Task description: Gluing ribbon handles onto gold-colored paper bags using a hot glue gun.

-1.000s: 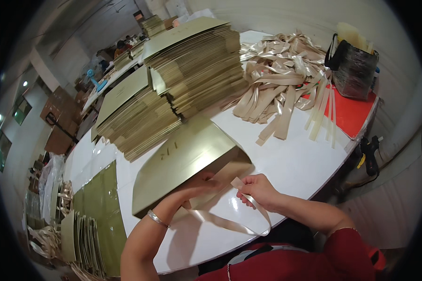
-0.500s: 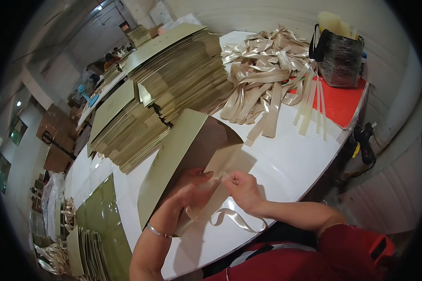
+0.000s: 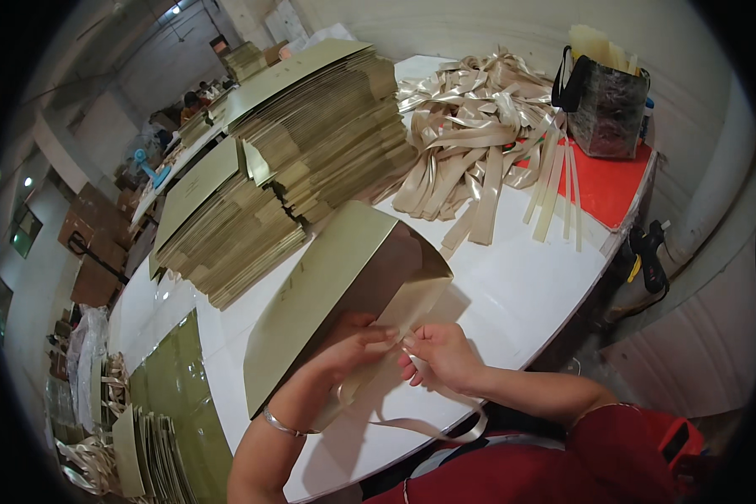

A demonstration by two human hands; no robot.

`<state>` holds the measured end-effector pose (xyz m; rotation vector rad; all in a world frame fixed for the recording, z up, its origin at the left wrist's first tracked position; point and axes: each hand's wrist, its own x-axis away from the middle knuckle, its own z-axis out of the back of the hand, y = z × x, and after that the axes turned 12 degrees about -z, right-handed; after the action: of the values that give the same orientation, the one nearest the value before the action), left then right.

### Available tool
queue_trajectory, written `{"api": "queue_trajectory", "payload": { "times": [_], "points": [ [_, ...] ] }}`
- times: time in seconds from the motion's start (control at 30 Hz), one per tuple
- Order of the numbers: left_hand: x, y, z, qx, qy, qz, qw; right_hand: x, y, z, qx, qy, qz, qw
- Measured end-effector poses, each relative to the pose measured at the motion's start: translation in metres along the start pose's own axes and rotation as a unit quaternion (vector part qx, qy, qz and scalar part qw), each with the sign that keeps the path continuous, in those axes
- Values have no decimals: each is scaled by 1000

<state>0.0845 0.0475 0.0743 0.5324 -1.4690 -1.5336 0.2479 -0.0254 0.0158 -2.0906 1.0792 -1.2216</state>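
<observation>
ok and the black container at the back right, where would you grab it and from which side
Probably by its strap, coming from the left of the container: the strap stands up along that side and looks looped, so it should be easy to hook. The yellowish sticks poke out of the top, which makes coming straight down awkward.

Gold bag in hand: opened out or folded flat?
Opened out: the gold bag gapes, its shadowed inside showing, with the left hand in its opening.

Background dim; soft shadows on white table (image 3: 521,290); rim black, distorted.
</observation>
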Motion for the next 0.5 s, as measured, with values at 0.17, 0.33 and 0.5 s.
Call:
{"api": "queue_trajectory", "payload": {
  "times": [0.17,0.33,0.5],
  "points": [
    [-11,-18,16,-47,12,61,997,4,-4,-2,78,6,-46,996],
    [-12,-32,14,-559,110,-393,721,3,-20,10,504,267,373,732],
    [18,-50,-5,-579,99,-395,707,-7,-17,2,179,-72,-68,979]
  ]
}}
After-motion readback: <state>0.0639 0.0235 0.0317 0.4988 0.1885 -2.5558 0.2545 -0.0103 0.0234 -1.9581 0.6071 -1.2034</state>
